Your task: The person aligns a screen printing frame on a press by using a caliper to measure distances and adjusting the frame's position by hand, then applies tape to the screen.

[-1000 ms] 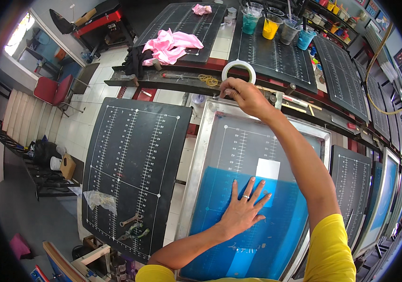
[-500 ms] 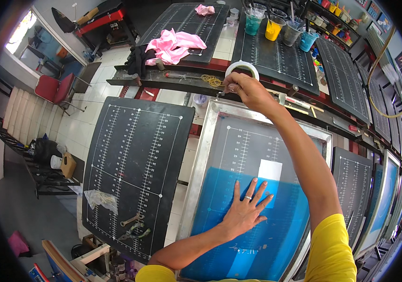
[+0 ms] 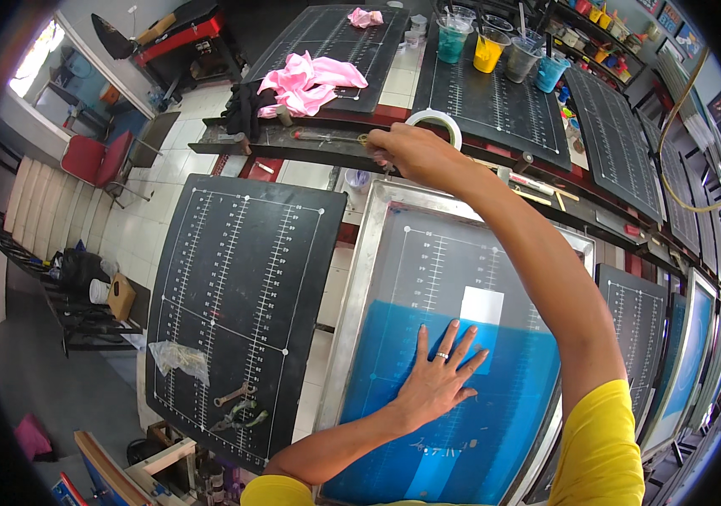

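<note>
A silkscreen frame (image 3: 360,244) with a silvery rim lies in front of me, its mesh partly coated blue (image 3: 377,447). My left hand (image 3: 440,384), with a ring on one finger, rests flat on the mesh with its fingers spread. Under the mesh, beside those fingertips, a white rectangle (image 3: 483,304) shows through. At the screen's far edge, my right hand (image 3: 407,153) curls over the dark rail (image 3: 326,150). Its fingers are closed, but what lies in them is hidden. A roll of white tape (image 3: 453,131) stands just behind that hand.
Left of the screen is a black ruled board (image 3: 242,253) holding a wrench (image 3: 235,394), pliers (image 3: 242,415) and a plastic bag (image 3: 180,361). Behind the rail are pink cloth (image 3: 310,84) and cups of green (image 3: 453,38), yellow (image 3: 489,51) and blue ink (image 3: 551,72).
My right hand has shifted left along the rail, away from the front of the tape roll. My left hand stays spread on the mesh.
</note>
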Motion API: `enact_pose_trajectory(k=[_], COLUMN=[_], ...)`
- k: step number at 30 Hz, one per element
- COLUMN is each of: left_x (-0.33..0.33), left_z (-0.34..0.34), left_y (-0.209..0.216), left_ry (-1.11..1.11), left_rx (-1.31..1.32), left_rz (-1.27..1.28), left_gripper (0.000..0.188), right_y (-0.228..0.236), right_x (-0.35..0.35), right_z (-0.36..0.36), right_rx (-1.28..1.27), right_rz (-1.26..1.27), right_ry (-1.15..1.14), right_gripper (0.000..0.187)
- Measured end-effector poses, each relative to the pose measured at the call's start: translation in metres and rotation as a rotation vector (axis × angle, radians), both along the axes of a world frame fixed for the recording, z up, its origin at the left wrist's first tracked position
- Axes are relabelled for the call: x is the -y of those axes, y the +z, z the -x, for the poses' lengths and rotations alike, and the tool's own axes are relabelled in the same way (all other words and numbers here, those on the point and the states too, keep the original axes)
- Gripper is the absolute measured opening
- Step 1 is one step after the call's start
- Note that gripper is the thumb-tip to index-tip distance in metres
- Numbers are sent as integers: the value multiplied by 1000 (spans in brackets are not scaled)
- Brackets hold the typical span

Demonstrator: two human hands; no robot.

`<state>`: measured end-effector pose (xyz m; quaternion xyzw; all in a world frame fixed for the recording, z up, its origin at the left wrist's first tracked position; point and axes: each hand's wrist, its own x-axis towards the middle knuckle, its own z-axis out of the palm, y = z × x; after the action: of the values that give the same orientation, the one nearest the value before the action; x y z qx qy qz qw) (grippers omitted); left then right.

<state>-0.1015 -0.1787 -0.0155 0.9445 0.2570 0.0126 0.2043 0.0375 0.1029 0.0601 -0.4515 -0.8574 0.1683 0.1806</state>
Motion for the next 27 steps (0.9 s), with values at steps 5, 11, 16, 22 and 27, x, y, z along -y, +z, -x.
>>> enact_pose_trajectory(k=[5, 11, 16, 22, 27], left_x=[0, 2, 2, 0, 2], left_z=[-1, 3, -1, -3, -5], left_y=[-2, -3, -1, -2, 1], left_ry=[-6, 9, 12, 36, 41], left_rx=[14, -1, 31, 53, 37], left_rz=[-16, 0, -23, -41, -14], left_gripper=[66, 66, 67, 67, 70], right_y=[12, 40, 49, -19, -21], right_x=[-9, 28, 121, 276, 338], right_z=[8, -6, -57, -66, -45], right_rx=[86, -218, -356, 40, 289], right_rz=[-5, -228, 42, 240, 371], right_ry=[23, -156, -435, -538, -583], right_gripper=[14, 18, 23, 36, 74])
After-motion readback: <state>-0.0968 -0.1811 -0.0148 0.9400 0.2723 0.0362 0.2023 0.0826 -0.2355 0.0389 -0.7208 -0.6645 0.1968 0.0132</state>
